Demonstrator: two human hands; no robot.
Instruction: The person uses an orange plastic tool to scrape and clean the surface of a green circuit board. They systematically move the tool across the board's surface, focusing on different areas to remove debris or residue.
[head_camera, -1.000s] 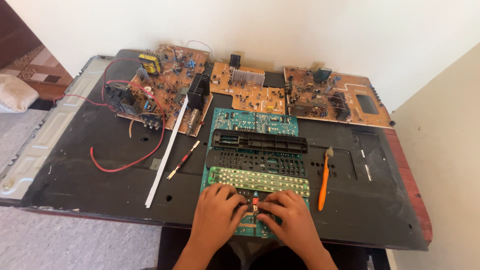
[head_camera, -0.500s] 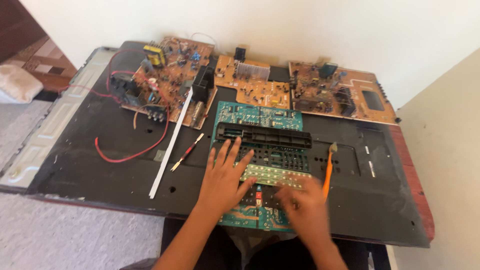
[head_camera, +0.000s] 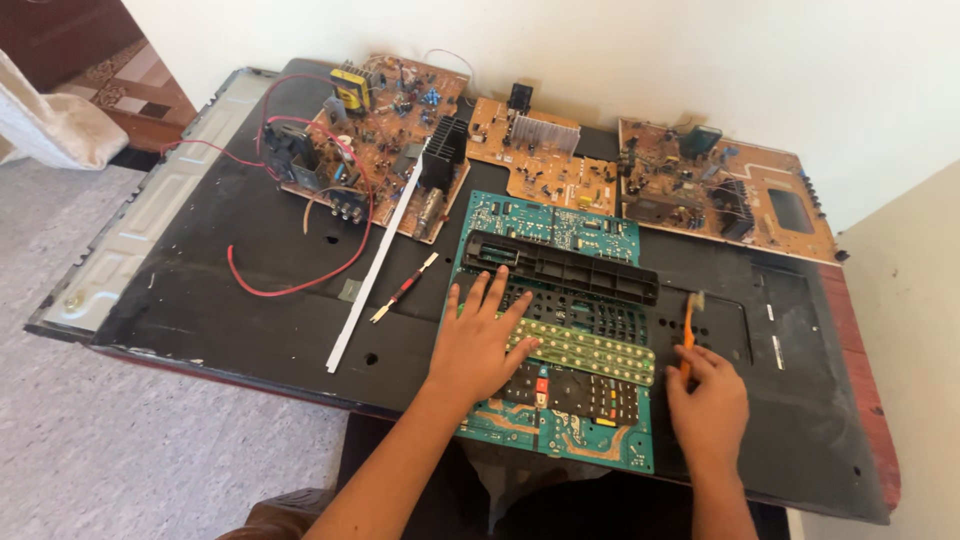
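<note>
The left hand (head_camera: 478, 342) lies flat, fingers spread wide and gripping nothing, pressing on the black button frame (head_camera: 580, 312) and the pale green rubber keypad strip (head_camera: 590, 350) that sit on top of the teal circuit board (head_camera: 560, 420). This board lies in the middle of the near part of the black panel (head_camera: 220, 290) that serves as the desk top, right in front of the person. The right hand (head_camera: 708, 405) rests at the board's right edge with its fingers closed around the handle of an orange toothbrush (head_camera: 688, 335), whose bristled head points away from the person, just beside the frame's right end. A long black plastic bar (head_camera: 560, 265) lies across the upper part of the teal board.

Left of the board, apart from it, lie a small red-handled tool (head_camera: 404, 289) and a long white strip (head_camera: 377, 268) running diagonally. A red wire (head_camera: 290, 285) loops over the panel below the large brown circuit board (head_camera: 375, 140) at the far left. Two more brown boards sit along the far edge: one with a finned heat sink (head_camera: 545, 132) in the middle, and another (head_camera: 720, 190) at the right, by the white wall (head_camera: 600, 50)
</note>
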